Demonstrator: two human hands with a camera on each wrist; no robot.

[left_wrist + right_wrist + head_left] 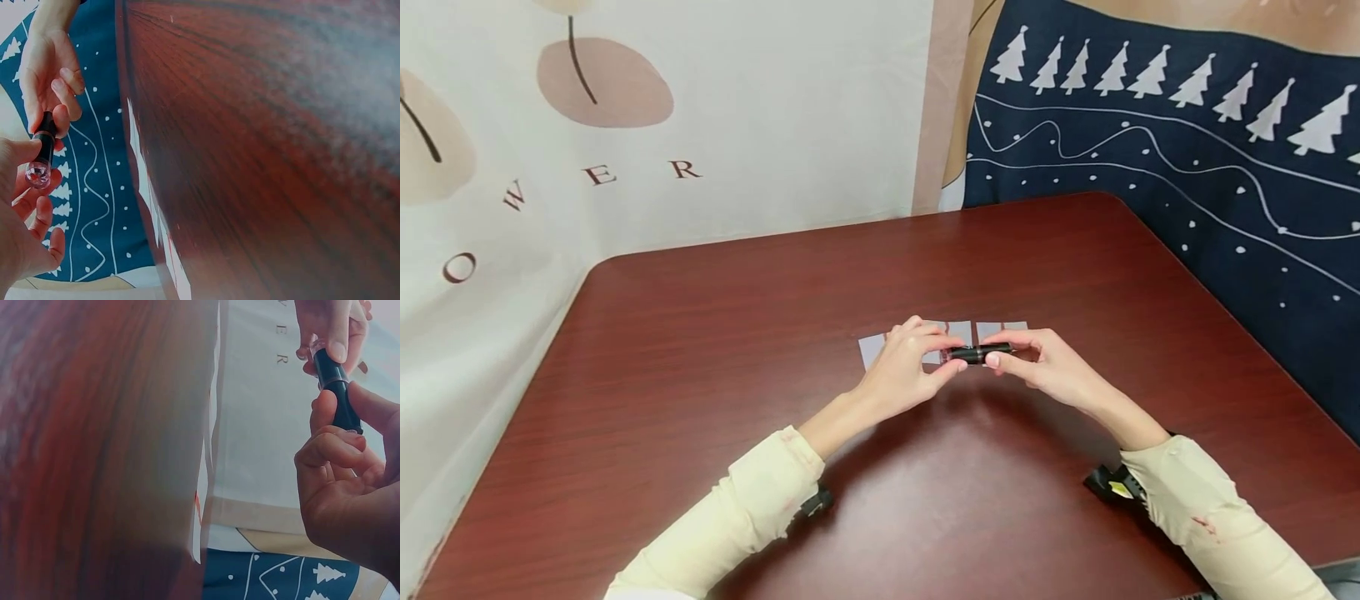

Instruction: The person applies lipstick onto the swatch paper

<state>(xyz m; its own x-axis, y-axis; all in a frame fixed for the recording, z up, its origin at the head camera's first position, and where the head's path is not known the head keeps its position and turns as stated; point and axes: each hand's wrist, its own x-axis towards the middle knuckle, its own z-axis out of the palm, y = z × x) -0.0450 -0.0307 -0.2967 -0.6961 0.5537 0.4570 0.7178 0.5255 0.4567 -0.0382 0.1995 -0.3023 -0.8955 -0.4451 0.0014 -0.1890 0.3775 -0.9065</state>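
Note:
A short black tube (976, 354), lipstick-like in shape, is held level between both hands above the table. Its clear, pinkish rounded end (37, 177) points toward the left side. My left hand (904, 367) pinches the tube near that end with thumb and forefinger; its other fingers are loosely bent. At the opposite end, my right hand (1056, 371) grips the tube (340, 403) with thumb and curled fingers. White paper pieces lie beneath the hands: a left one (870, 350), a middle one (958, 331) and a right one (988, 329). Reddish marks show on them, partly hidden.
The dark red-brown wooden table (737, 333) spreads out all around the hands. Behind it hangs a white printed cloth (805, 108); a navy cloth with white trees (1112, 167) hangs at the right edge.

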